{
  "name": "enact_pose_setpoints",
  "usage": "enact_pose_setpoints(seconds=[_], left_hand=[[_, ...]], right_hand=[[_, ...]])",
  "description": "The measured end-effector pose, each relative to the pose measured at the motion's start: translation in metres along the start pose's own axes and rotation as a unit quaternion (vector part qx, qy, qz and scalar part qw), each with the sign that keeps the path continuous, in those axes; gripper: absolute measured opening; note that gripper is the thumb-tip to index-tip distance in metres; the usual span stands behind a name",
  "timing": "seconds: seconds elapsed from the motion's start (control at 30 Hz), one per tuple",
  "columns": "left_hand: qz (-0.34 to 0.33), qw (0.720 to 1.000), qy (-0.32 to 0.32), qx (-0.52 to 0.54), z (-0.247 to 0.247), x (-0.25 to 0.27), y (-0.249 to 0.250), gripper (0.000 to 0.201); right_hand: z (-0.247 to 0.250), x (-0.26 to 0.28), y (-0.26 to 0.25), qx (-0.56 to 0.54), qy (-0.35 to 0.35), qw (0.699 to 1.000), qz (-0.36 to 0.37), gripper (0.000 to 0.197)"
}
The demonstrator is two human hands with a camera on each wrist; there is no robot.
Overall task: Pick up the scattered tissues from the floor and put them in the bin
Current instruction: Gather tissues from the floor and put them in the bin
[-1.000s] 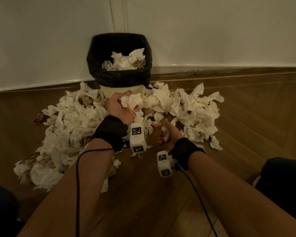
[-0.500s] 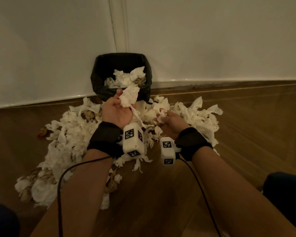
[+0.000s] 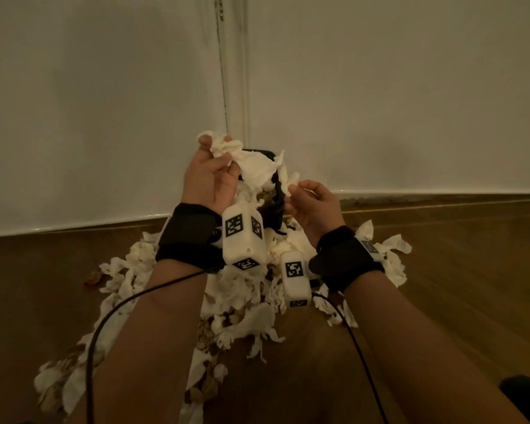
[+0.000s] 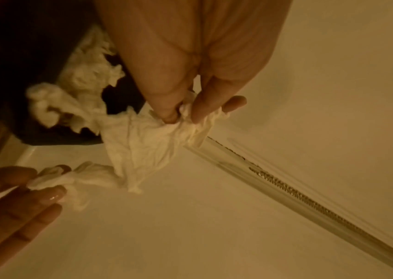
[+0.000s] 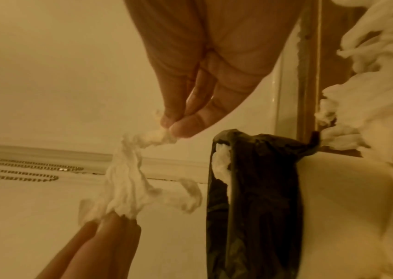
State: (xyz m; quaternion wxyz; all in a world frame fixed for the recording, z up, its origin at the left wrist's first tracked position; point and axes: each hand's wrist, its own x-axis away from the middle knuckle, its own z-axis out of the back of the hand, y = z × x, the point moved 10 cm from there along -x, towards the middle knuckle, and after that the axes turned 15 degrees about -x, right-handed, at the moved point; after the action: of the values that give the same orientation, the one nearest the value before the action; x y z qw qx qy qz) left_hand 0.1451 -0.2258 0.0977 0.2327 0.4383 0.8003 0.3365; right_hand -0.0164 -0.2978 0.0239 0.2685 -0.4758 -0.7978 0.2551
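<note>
Both hands are up over the bin (image 3: 274,206), black liner and all, tucked in the corner at twelve o'clock of the floor pile. The left hand (image 3: 208,175) has its grip closed round a crumpled tissue (image 3: 251,169), thumb and fingers bunching the top of it; the sheet trails away toward four o'clock of that hand, hanging above the bin's mouth. The right hand (image 3: 314,206) pinches the far tail of it, a narrow fingertip grip, seen plainly from the right wrist (image 5: 174,124), where the tissue (image 5: 128,179) stretches between the two hands. More tissues (image 4: 90,73) already lie inside the bin. The scattered tissues (image 3: 242,301) cover the wooden floor (image 3: 456,286) at six o'clock of the bin, under both wrists.
</note>
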Motion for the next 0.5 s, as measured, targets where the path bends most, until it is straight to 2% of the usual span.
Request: enact_pose_setpoints(seconds=[0.07,0.2,0.3,0.33,0.37,0.43,0.47,0.5], left_hand=[[-0.027,0.999,0.007,-0.024,-0.008,-0.008,0.015,0.042],[-0.066,0.998,0.021,-0.002,-0.012,-0.026,0.044,0.038],[-0.072,0.992,0.077,-0.073,0.003,-0.034,0.042,0.038],[-0.067,0.985,0.105,-0.115,0.013,-0.035,0.036,0.040],[-0.060,0.975,0.134,-0.165,0.024,-0.035,0.028,0.041],[-0.046,0.934,0.177,-0.308,0.044,-0.033,0.015,0.038],[-0.043,0.891,0.186,-0.413,0.051,-0.031,0.010,0.036],[-0.041,0.831,0.184,-0.523,0.055,-0.029,0.007,0.035]], right_hand=[[-0.014,-0.006,-0.009,0.007,-0.002,1.000,0.021,0.015],[-0.042,-0.018,-0.029,0.036,-0.020,0.996,0.075,0.016],[-0.050,-0.026,-0.036,0.164,-0.020,0.979,0.120,0.023],[-0.051,-0.028,-0.036,0.249,-0.022,0.958,0.141,0.024],[-0.053,-0.028,-0.033,0.350,-0.034,0.922,0.163,0.024],[-0.059,-0.024,-0.016,0.525,-0.084,0.826,0.189,0.025],[-0.059,-0.021,-0.003,0.575,-0.113,0.788,0.190,0.028],[-0.058,-0.018,0.008,0.610,-0.140,0.757,0.189,0.029]])
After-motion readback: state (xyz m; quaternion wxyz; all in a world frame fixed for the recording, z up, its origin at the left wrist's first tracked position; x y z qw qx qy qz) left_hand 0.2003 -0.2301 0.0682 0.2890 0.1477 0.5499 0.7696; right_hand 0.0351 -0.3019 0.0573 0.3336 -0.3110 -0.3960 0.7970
